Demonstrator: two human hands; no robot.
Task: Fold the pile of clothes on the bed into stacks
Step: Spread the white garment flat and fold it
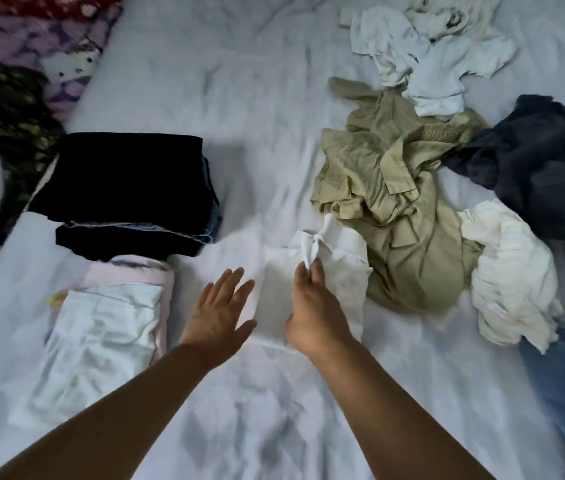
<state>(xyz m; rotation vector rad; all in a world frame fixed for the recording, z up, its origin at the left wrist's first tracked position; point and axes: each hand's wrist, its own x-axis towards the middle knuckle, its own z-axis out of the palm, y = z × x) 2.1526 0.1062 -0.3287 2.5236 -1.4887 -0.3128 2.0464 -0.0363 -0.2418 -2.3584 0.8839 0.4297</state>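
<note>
A small white cotton garment is laid lengthwise mid-bed, its knotted far end pinched in the right hand, while the flat, empty left hand is parked just beside its left edge.

Bed sheet: pale cloth, matt, finely creased. Khaki garment: thin woven cloth, matt, heavily crumpled. White garment: smooth light cloth w/ a knotted tie. Dark folded stack: dense matt fabric, denim edge seen underneath. Cream garment: soft, rumpled cloth.
</note>
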